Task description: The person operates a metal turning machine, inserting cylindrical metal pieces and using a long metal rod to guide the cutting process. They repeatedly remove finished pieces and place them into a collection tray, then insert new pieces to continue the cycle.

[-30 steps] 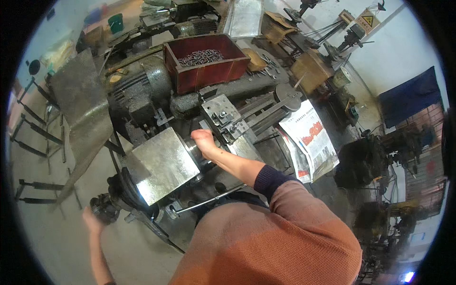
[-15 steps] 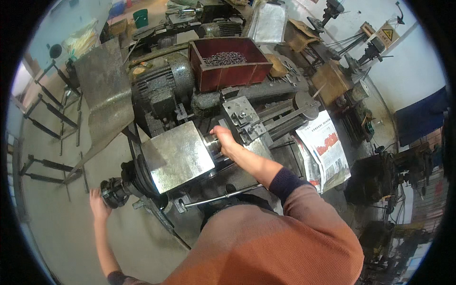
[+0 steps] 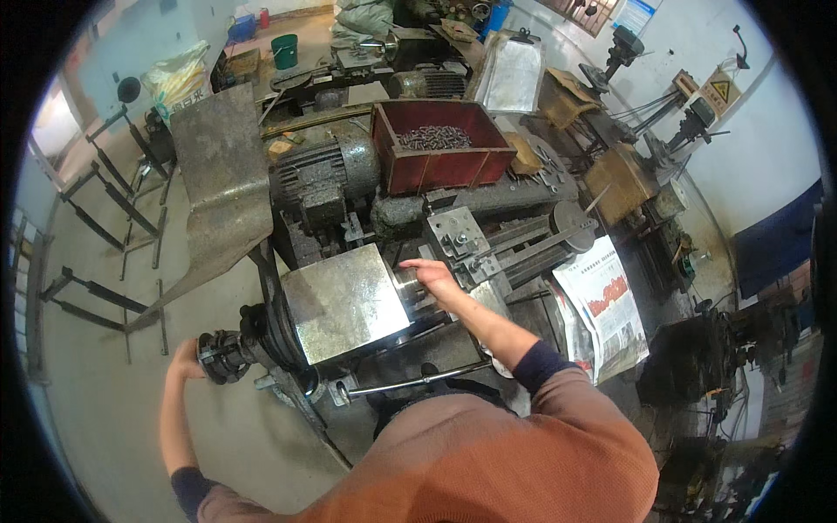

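A small metal lathe lies before me, its headstock topped by a flat, shiny metal cover [image 3: 349, 301]. My left hand [image 3: 186, 359] is curled against the outer end of a black round fitting [image 3: 225, 356] on the lathe's left end; its fingertips are partly hidden. To the right of the cover, my right hand [image 3: 438, 281] is closed around the bright metal spindle nose [image 3: 408, 286], the index finger lying along the top. What sits inside the spindle nose is hidden by that hand. Just beyond it is the tool post block [image 3: 457, 234].
Behind the lathe stands a dark red box [image 3: 445, 170] of small metal parts, beside a grimy motor [image 3: 323, 174]. A bent metal sheet [image 3: 222, 161] rises at the left. Newspapers [image 3: 606, 305] lie at the right, and a steel rod [image 3: 418, 382] runs along the front.
The whole view has shifted, so the lathe appears lower and farther right. My left hand has closed in against the black fitting's outer end. My right hand stays at the spindle nose.
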Tool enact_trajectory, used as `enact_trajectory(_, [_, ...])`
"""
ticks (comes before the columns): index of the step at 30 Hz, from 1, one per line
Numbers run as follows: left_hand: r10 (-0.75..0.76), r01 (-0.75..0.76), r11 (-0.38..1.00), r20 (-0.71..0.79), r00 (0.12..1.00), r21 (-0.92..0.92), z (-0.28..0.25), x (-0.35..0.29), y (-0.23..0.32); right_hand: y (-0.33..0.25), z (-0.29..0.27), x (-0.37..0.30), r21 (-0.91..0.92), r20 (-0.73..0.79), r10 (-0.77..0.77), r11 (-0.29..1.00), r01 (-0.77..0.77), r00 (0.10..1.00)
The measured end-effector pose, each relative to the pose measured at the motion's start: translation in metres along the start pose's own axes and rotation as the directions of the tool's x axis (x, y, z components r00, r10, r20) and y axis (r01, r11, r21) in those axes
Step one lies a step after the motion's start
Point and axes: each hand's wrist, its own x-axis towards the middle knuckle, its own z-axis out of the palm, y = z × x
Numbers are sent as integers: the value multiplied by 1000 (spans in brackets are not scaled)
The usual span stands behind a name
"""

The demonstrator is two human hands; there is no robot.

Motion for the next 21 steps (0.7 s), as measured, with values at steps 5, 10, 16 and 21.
enact_trajectory(5, [42, 83, 949, -382, 923, 305, 19, -15, 11, -47, -20, -7, 5, 304, 468, 870, -492, 830])
enact_trajectory(10, [18, 87, 927, -274, 961, 365, 18, -10, -11, -25, -30, 8, 239, 424, 316, 865, -441, 849])
enact_trajectory(16, [87, -13, 961, -255, 963, 278, 18, -5, -26, -10, -33, 7, 196, 196, 204, 950, -243, 959])
enact_trajectory(21, [50, 39, 921, -216, 975, 387, 19, 1, -50, -39, -23, -5, 72, 327, 435, 874, -481, 839])
